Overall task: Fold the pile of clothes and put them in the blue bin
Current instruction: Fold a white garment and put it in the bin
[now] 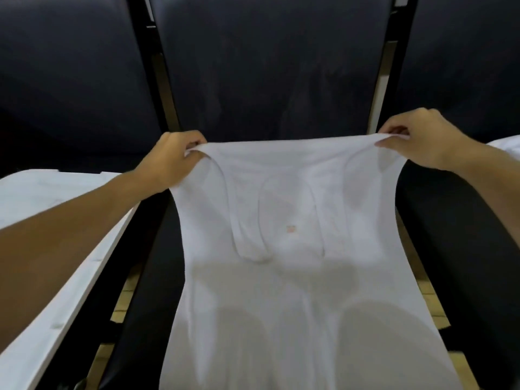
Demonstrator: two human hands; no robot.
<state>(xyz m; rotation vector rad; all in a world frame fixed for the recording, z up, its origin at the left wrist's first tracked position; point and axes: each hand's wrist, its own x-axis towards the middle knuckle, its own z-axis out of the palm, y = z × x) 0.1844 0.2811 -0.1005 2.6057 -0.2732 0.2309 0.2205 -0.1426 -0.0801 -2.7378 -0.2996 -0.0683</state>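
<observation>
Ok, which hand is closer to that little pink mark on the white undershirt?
Left, though only slightly. The left hand pinches the white undershirt at its top left corner, up and left of the pink mark. The right hand pinches the top right corner, higher and farther out.

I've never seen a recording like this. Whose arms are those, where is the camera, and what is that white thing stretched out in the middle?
There is no machine here: a person wears a wide-angle camera on the head, looking forward and down at their own arms. The left hand and the right hand each pinch a corner of the far edge of a white sleeveless top, holding it stretched flat. It drapes toward the camera. Behind it stand dark padded seats. A white surface lies at the left. No blue bin shows in this view.
</observation>
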